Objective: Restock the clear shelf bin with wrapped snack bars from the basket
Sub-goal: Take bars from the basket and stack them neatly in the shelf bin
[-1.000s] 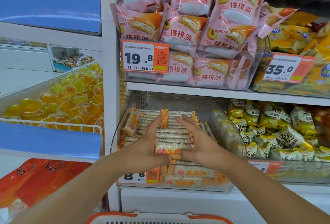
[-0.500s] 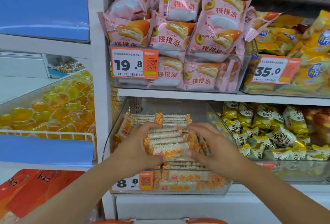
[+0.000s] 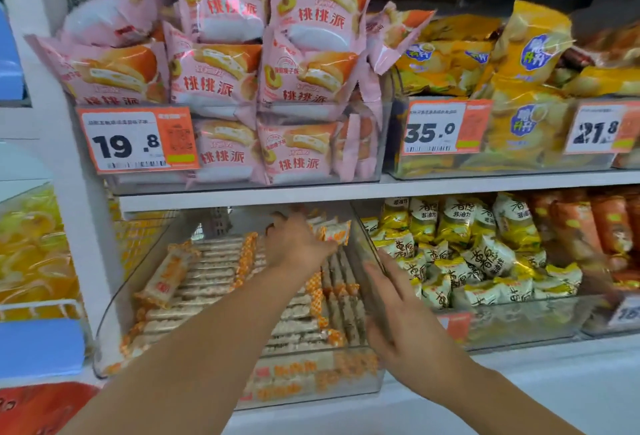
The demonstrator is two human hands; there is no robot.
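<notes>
Left grip (image 3: 298,244) clasping snack bars (image 3: 334,232) at clear bin (image 3: 114,299) rear, right grip (image 3: 398,310) slack-fingered beside its right wall.

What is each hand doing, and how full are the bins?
Left hand: deep in the clear bin, gripping wrapped bars.
Right hand: fingers straight, against the bin's right wall.
Clear bin: partly filled with rows of snack bars.
Pink bags: heaped above their bin.
Yellow packets: heaped in the neighbouring bin.

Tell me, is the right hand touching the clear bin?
Touching. In the head view the right hand's straight fingers lie against the right wall of the clear bin of snack bars.
</notes>
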